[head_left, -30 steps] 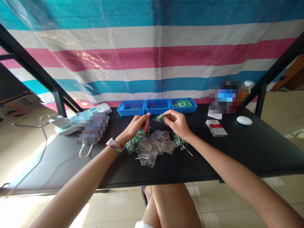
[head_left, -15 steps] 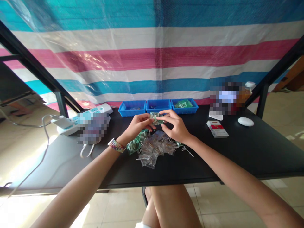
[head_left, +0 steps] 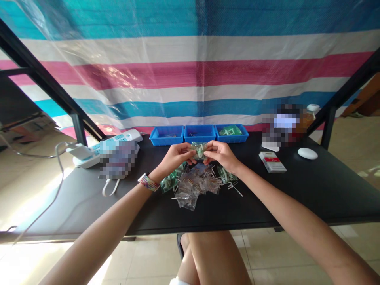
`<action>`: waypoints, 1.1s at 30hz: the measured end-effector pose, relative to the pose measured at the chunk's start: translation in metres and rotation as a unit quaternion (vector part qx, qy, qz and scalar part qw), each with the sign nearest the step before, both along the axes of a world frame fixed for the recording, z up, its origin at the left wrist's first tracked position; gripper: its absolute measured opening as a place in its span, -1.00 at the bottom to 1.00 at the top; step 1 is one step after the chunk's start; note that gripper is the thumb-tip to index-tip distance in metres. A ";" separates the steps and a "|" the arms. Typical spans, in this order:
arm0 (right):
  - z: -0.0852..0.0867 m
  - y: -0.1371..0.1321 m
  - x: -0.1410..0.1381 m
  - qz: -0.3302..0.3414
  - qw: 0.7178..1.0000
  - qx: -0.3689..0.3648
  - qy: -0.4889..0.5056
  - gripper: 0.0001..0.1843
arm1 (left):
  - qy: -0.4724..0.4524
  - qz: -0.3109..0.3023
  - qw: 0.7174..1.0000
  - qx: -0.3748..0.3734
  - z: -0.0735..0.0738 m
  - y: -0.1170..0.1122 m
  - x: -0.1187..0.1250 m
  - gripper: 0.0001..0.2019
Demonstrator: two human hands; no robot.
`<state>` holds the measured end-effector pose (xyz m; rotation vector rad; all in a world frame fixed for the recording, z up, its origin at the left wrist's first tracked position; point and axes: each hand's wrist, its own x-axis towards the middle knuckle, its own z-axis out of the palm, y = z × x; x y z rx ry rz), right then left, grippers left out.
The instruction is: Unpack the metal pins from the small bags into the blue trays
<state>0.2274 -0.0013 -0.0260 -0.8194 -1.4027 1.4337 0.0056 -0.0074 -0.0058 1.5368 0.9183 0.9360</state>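
Note:
Between my two hands is a small clear plastic bag (head_left: 198, 150) with green and pale pieces inside. My left hand (head_left: 178, 155) pinches its left side, fingers closed. The right edge is gripped by my right hand (head_left: 220, 155), thumb against fingertips. Under the hands, on the black table, lies a heap of clear plastic bags (head_left: 194, 184) with thin metal parts in them. Green-tinted bags (head_left: 169, 182) lie at the heap's left, and another green bag (head_left: 226, 174) at its right. Loose thin metal pins (head_left: 236, 188) are scattered beside that one.
Three blue bins stand at the back: left (head_left: 166, 136), middle (head_left: 199, 134) and right (head_left: 231, 134), the right one holding green bags. A power strip (head_left: 118, 143) lies left. To the right are a red-and-white box (head_left: 272, 162) and a white oval object (head_left: 307, 153).
My right hand's fingers have drawn in from being spread over the small bag to pinching its right edge. The bag now shows flatter between both hands.

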 end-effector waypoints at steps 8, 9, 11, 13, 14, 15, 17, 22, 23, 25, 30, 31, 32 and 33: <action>0.015 0.015 0.027 -0.179 0.977 -0.097 0.068 -0.55 | -0.018 0.043 0.999 0.006 0.003 0.000 -0.002 -0.65; 0.014 0.015 0.027 -0.169 0.978 -0.118 0.030 -0.54 | -0.014 0.042 0.999 0.006 0.003 0.000 -0.002 -0.67; 0.011 0.013 0.026 -0.150 0.981 -0.115 -0.048 -0.60 | -0.007 0.041 0.999 0.005 0.003 0.000 -0.002 -0.69; 0.008 0.012 0.026 -0.150 0.980 -0.063 -0.112 -0.71 | 0.000 0.039 0.999 0.004 0.002 0.000 -0.002 -0.71; 0.008 0.013 0.028 -0.152 0.977 -0.032 -0.144 -0.74 | 0.005 0.038 0.999 0.005 0.002 0.000 -0.003 -0.72; 0.008 0.014 0.032 -0.148 0.973 -0.001 -0.178 -0.76 | 0.009 0.038 0.999 0.007 0.002 0.001 -0.003 -0.73; 0.010 0.018 0.042 -0.103 0.961 0.054 -0.252 -0.78 | 0.019 0.036 0.999 0.012 0.001 0.001 -0.004 -0.75; 0.019 0.024 0.069 0.140 0.909 0.078 -0.386 -0.70 | 0.045 0.002 0.999 0.030 -0.003 0.003 -0.004 -0.76; 0.021 0.025 0.072 0.166 0.900 0.079 -0.395 -0.66 | 0.049 -0.005 0.998 0.034 -0.003 0.003 -0.003 -0.76; 0.024 0.025 0.075 0.192 0.891 0.087 -0.401 -0.64 | 0.056 -0.011 0.998 0.037 -0.005 0.003 -0.003 -0.76; 0.033 0.022 0.079 0.209 0.909 0.065 -0.356 -0.70 | 0.060 -0.007 0.997 0.042 -0.005 0.003 -0.003 -0.78; 0.034 0.021 0.080 0.206 0.921 0.047 -0.326 -0.70 | 0.058 -0.007 0.997 0.043 -0.005 0.003 -0.004 -0.78; 0.036 0.019 0.081 0.200 0.936 0.026 -0.289 -0.70 | 0.057 -0.007 0.997 0.043 -0.004 0.003 -0.004 -0.77; 0.037 0.018 0.081 0.191 0.950 0.005 -0.246 -0.70 | 0.055 -0.010 0.998 0.042 -0.003 0.002 -0.004 -0.76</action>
